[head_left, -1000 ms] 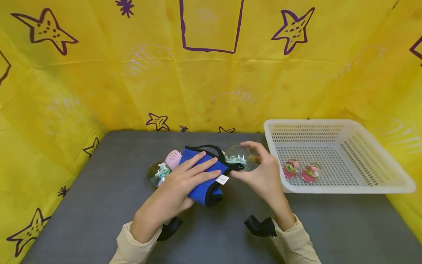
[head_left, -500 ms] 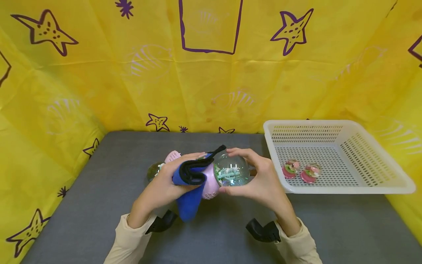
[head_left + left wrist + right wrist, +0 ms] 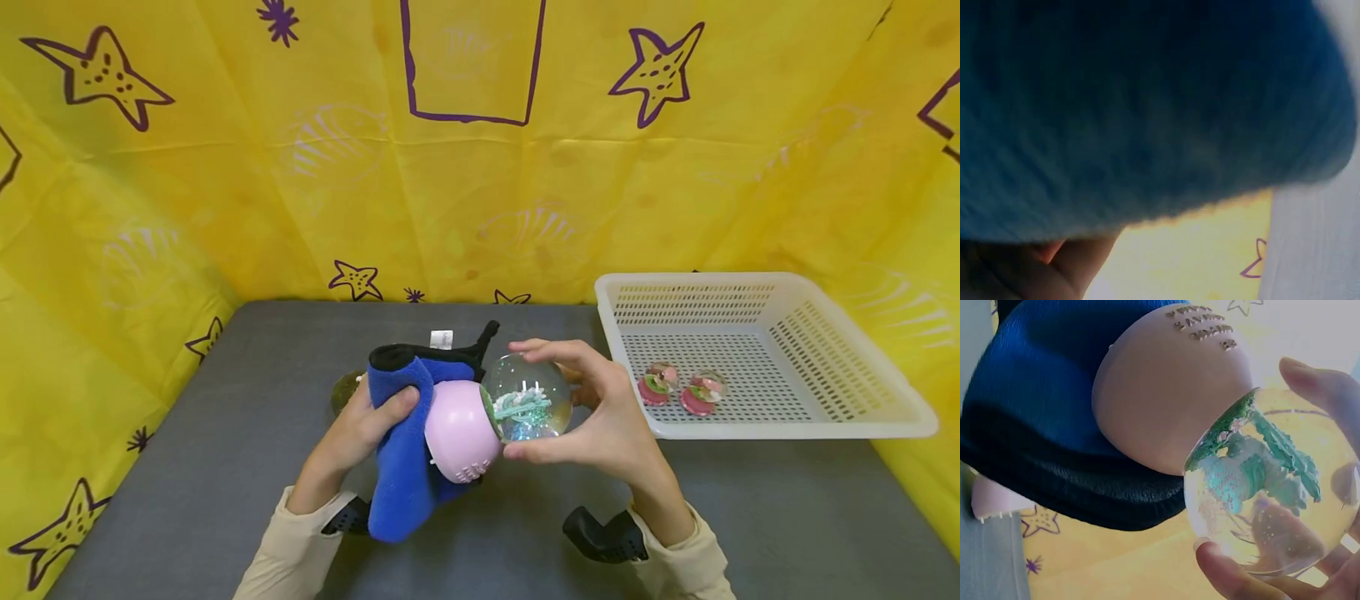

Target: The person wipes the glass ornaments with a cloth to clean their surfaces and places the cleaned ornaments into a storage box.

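A snow globe with a pink base (image 3: 459,429) lies sideways in the air between the hands, its clear ball (image 3: 528,396) to the right. Inside the ball, a teal and white figure and glitter show. My right hand (image 3: 611,408) grips the ball with thumb and fingers at opposite sides. My left hand (image 3: 363,429) holds a blue cloth (image 3: 405,475) with black edging and a white tag, thumb on top, and the cloth wraps against the base's end. Raised lettering on the base shows in the right wrist view. The blue cloth (image 3: 1147,125) fills most of the left wrist view.
Behind the left hand, a second snow globe (image 3: 343,392) is mostly hidden. A white perforated basket (image 3: 787,429) stands at the right with two small pink-based globes (image 3: 699,393) inside. Yellow printed fabric (image 3: 480,208) hangs around the grey table (image 3: 187,467).
My left hand has turned and shifted the cloth from over the globe to its base, uncovering the pink base. The right hand keeps the ball and has moved slightly lower.
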Motion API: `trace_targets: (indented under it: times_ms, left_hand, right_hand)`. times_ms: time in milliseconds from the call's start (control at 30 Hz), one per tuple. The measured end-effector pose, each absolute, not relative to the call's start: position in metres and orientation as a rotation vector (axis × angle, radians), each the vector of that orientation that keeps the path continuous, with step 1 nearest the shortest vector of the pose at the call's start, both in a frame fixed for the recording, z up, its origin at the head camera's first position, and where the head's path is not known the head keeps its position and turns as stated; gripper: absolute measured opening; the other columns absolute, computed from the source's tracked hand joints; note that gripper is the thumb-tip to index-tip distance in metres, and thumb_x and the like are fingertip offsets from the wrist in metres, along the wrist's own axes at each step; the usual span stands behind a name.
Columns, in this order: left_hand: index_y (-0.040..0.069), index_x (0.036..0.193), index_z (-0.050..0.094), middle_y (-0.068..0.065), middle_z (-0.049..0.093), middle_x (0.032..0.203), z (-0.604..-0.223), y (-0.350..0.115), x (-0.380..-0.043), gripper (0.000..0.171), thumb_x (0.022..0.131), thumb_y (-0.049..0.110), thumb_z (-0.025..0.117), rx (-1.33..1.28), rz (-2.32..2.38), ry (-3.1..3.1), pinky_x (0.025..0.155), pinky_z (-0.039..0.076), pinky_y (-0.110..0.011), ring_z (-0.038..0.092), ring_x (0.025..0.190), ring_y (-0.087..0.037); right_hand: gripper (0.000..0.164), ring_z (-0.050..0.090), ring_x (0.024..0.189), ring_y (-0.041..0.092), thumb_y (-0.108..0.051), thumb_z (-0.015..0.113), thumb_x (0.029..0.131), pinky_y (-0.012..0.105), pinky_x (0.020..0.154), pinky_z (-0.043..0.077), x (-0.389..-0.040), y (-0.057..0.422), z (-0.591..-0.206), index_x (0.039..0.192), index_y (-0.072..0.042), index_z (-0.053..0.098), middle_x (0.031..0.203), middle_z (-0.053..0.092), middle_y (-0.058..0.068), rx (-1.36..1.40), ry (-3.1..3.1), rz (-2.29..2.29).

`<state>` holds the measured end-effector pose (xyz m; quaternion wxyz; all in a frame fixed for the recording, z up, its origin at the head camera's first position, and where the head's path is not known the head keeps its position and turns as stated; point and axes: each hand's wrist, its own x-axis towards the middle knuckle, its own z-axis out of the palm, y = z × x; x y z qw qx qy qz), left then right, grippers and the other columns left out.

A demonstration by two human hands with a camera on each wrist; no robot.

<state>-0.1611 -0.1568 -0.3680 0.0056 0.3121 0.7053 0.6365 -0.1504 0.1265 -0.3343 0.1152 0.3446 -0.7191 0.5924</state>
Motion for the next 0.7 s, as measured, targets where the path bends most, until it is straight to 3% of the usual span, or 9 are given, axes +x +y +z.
trace_targets:
  times_ms: [67,133,267,400,533,600,700]
  left_hand:
    - [0.004,0.114,0.059,0.010,0.064,0.097,-0.366,-0.152,-0.159,0.028,0.099,0.028,0.057,1.003,2.006,2.299,0.079,0.051,-0.026,0.062,0.088,-0.009]
    - [-0.003,0.114,0.058,0.009,0.065,0.099,-0.362,-0.147,-0.156,0.029,0.095,0.018,0.062,1.039,1.994,2.410,0.081,0.050,-0.025,0.062,0.090,-0.009]
    - [0.000,0.125,0.062,-0.001,0.068,0.122,-0.354,-0.138,-0.152,0.044,0.082,0.000,0.072,1.268,1.927,2.541,0.099,0.048,-0.024,0.064,0.112,-0.012]
    - [0.004,0.127,0.064,-0.014,0.065,0.131,-0.349,-0.130,-0.149,0.045,0.084,0.010,0.076,1.576,1.767,2.638,0.111,0.042,-0.031,0.059,0.127,-0.025]
    - [0.011,0.125,0.068,-0.012,0.065,0.132,-0.348,-0.123,-0.144,0.037,0.091,0.028,0.069,1.742,1.469,2.872,0.112,0.042,-0.037,0.057,0.128,-0.033]
    - [0.013,0.123,0.069,-0.010,0.066,0.132,-0.347,-0.120,-0.141,0.038,0.088,0.027,0.072,1.790,1.312,2.971,0.110,0.043,-0.041,0.056,0.128,-0.035]
    - [0.017,0.119,0.071,-0.006,0.069,0.128,-0.344,-0.114,-0.136,0.047,0.072,0.015,0.079,1.837,1.116,3.037,0.107,0.044,-0.046,0.055,0.129,-0.034]
  right_hand:
    - [0.076,0.068,0.102,0.016,-0.002,0.096,0.052,0.028,0.062,0.057,-0.150,0.126,-0.334,0.119,-0.010,0.061,0.126,0.067,0.011,0.968,-2.122,1.716]
    - [0.075,0.067,0.091,0.013,-0.005,0.096,0.053,0.025,0.057,0.054,-0.149,0.126,-0.333,0.120,-0.014,0.063,0.123,0.069,0.007,0.911,-2.160,1.670]
    - [0.072,0.061,0.068,0.007,-0.014,0.095,0.056,0.022,0.048,0.045,-0.149,0.127,-0.333,0.121,-0.020,0.065,0.110,0.073,-0.002,0.831,-2.228,1.554]
    - [0.067,0.063,0.066,0.007,-0.018,0.095,0.060,0.022,0.051,0.049,-0.151,0.126,-0.335,0.120,-0.020,0.066,0.099,0.073,-0.003,0.768,-2.268,1.502]
    - [0.062,0.065,0.068,0.007,-0.018,0.094,0.064,0.024,0.056,0.054,-0.153,0.124,-0.337,0.119,-0.020,0.066,0.104,0.074,-0.001,0.651,-2.308,1.488]
    - [0.059,0.062,0.061,0.008,-0.018,0.093,0.066,0.024,0.055,0.052,-0.155,0.124,-0.339,0.118,-0.019,0.067,0.105,0.074,0.002,0.564,-2.328,1.458]
    - [0.057,0.061,0.065,0.009,-0.023,0.092,0.068,0.024,0.056,0.049,-0.157,0.125,-0.341,0.118,-0.020,0.066,0.111,0.073,0.002,0.408,-2.370,1.420]
